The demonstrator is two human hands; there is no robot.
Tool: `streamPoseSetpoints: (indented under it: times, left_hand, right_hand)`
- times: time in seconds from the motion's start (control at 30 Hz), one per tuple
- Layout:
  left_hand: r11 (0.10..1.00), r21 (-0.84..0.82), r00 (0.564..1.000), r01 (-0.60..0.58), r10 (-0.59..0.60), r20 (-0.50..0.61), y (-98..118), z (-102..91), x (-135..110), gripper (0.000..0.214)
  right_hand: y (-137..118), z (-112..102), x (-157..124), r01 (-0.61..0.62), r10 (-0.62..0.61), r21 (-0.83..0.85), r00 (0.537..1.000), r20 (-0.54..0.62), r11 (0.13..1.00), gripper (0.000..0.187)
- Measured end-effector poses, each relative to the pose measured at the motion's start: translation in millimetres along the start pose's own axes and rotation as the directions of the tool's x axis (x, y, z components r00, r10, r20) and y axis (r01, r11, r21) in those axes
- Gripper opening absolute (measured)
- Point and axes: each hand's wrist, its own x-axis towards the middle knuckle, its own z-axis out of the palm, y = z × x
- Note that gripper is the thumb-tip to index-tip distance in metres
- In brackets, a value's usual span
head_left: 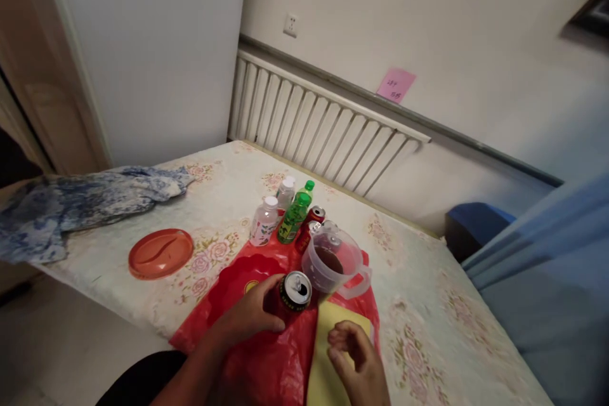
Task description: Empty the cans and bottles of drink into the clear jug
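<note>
My left hand [247, 316] is wrapped round an opened drink can [295, 292] standing on a red plastic bag [266, 355]. My right hand [356, 355] hovers over a yellow cloth [328, 330] with its fingers loosely curled and nothing visible in them. Just behind the can stands a clear plastic jug [335, 263] with dark liquid in its bottom. Behind the jug are two red cans [311, 223], a green bottle [295, 212] and two small clear bottles [264, 221].
An orange lid or plate [160, 253] lies on the floral tablecloth [419, 304] at the left. A blue patterned cloth [80, 200] is heaped at the table's far left. A white radiator [318, 127] runs along the wall behind. Blue fabric [547, 279] hangs at right.
</note>
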Motion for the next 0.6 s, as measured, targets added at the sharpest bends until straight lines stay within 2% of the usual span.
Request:
streamPoseSetpoints:
  times: [0.13, 0.2, 0.3, 0.4, 0.6]
  left_hand:
    - [0.989, -0.14, 0.998, 0.049, -0.043, 0.041, 10, 38.2, -12, 0.091]
    - [0.983, -0.169, 0.995, 0.073, -0.059, 0.086, 16, 60.1, -14, 0.089]
    - [0.976, -0.189, 0.983, 0.11, -0.079, 0.164, 25, 92.4, -12, 0.088]
    - [0.972, -0.189, 0.972, 0.138, -0.097, 0.215, 33, 122.3, -6, 0.087]
    - [0.945, -0.271, 0.957, 0.182, -0.107, 0.271, 36, 173.7, 10, 0.088]
  right_hand:
    - [-11, -4, -11, -0.019, 0.018, 0.032, 0.998, 0.054, 0.999, 0.069]
    - [-14, -10, -17, -0.025, 0.024, 0.013, 0.996, 0.09, 1.0, 0.078]
    - [-14, -25, -24, -0.023, 0.021, 0.018, 0.995, 0.102, 1.0, 0.079]
    - [-9, -41, -30, -0.017, 0.015, 0.044, 0.999, 0.047, 0.999, 0.075]
    - [25, -70, -34, -0.029, 0.032, 0.034, 0.995, -0.099, 0.999, 0.069]
